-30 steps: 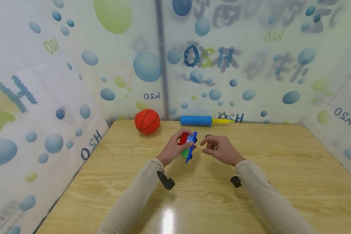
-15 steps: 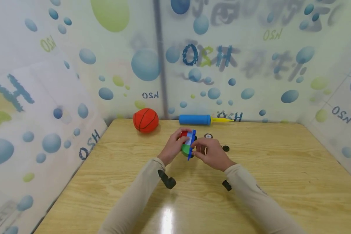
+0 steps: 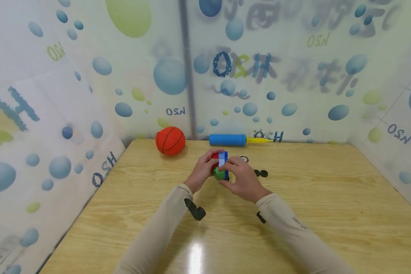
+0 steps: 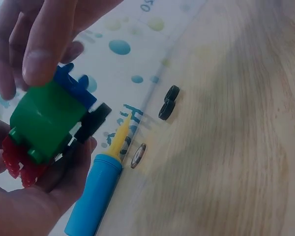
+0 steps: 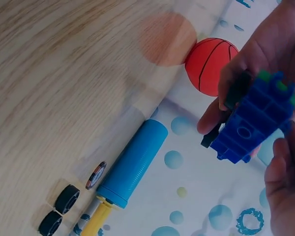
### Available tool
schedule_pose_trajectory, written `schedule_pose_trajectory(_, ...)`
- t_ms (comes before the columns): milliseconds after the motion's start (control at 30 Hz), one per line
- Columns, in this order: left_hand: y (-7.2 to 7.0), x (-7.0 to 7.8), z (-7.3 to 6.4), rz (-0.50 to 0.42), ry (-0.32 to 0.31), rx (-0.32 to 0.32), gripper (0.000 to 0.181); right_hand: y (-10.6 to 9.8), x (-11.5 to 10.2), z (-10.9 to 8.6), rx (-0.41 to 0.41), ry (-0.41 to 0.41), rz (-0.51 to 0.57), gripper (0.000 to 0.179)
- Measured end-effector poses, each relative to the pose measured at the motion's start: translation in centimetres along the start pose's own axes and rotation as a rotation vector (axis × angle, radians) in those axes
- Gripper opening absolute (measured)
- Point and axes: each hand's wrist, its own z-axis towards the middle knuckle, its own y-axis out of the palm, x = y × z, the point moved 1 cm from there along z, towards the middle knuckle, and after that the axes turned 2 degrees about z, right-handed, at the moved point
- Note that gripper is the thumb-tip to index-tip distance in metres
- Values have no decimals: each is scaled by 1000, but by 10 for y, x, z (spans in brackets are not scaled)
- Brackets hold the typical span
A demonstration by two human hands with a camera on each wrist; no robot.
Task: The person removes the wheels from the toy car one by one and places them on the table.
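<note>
My left hand (image 3: 201, 170) grips a small toy car (image 3: 221, 160) built of blocks: red, pale blue and green on a blue base. In the left wrist view, the green block (image 4: 49, 115) faces the camera, with a dark wheel (image 4: 92, 123) at the base's side. The blue base (image 5: 253, 120) shows its underside in the right wrist view, tilted in the air. My right hand (image 3: 244, 179) holds the car's green end between bent fingers and thumb; the exact contact is partly hidden. Two loose black wheels (image 3: 264, 173) lie on the table beyond my right hand.
A round disc with a pale centre (image 3: 244, 159) lies behind my right hand. Along the back edge of the wooden table (image 3: 311, 205) are a red basketball-patterned ball (image 3: 170, 140) and a blue pump (image 3: 227, 140) with a yellow nozzle. Patterned walls (image 3: 294, 76) stand behind.
My right hand has moved left, first to the car's base side, then onto its green end. The car has turned slightly in my left hand. The loose wheels have come into sight.
</note>
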Motion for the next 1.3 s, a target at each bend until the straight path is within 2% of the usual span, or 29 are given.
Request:
schedule_pose_trajectory(167, 2, 1, 0, 8, 8, -8, 39, 1, -4, 1, 6, -27, -99, 30)
schedule_pose_trajectory(433, 8, 6, 0, -39, -54, -35, 38, 2, -5, 4, 42, -74, -239, 41)
schedule_pose_trajectory(567, 9, 6, 1, -45, -60, -58, 40, 2, -4, 5, 66, -101, -298, 41)
schedule_pose_trajectory(700, 6, 5, -2, 9, -65, -101, 45, 0, -2, 4, 100, -106, -315, 39)
schedule_pose_trajectory(767, 4, 4, -3, 73, -70, -126, 48, -3, 1, 3, 127, -82, -287, 39)
schedule_pose_trajectory(900, 1, 2, -8, 248, -71, -133, 49, -10, 10, 0, 166, 46, -142, 38)
schedule_pose_trajectory(1000, 0, 1, -12, 405, 0, -101, 41, -16, 19, 0, 150, 209, 28, 39)
schedule_pose_trajectory(1100, 2, 4, -15, 514, 108, -95, 41, -23, 27, 0, 95, 406, 232, 37)
schedule_pose_trajectory(1167, 3, 5, -17, 529, 172, -142, 47, -26, 32, 1, 43, 529, 374, 36)
schedule_pose_trajectory(1233, 4, 6, -18, 518, 208, -202, 51, -29, 37, 1, -11, 635, 511, 35)
schedule_pose_trajectory(1300, 6, 6, -20, 500, 222, -259, 53, -29, 41, 2, -65, 709, 620, 36)
